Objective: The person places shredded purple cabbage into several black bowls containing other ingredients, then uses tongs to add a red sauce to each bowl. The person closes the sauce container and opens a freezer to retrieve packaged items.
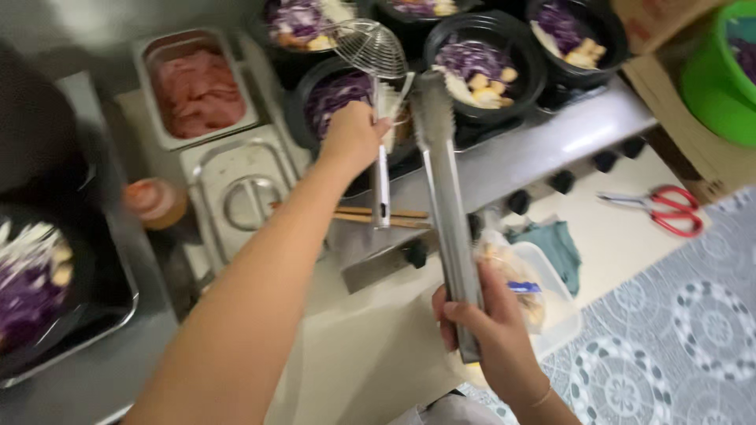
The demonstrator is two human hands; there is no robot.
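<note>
Tongs (445, 197) of long steel sit closed in the right hand (492, 327), their tips over the black bowls (488, 67) of purple cabbage. The left hand (352, 138) wraps its grip around a wire skimmer (370, 49) handle above another bowl, near red scissors (665, 208) on the surface (622, 236).

Bowls (487, 67) are lined up at the back on the stove (543, 145). A meat tray (197, 88) is set left of them, a lidded pan (240, 197) just in front. Scissors (657, 208) are left on the counter (622, 244) to the right.

Clear plastic bag (510, 271), blue label, in white tub by right hand; brown cardboard box (693, 134) top right.
</note>
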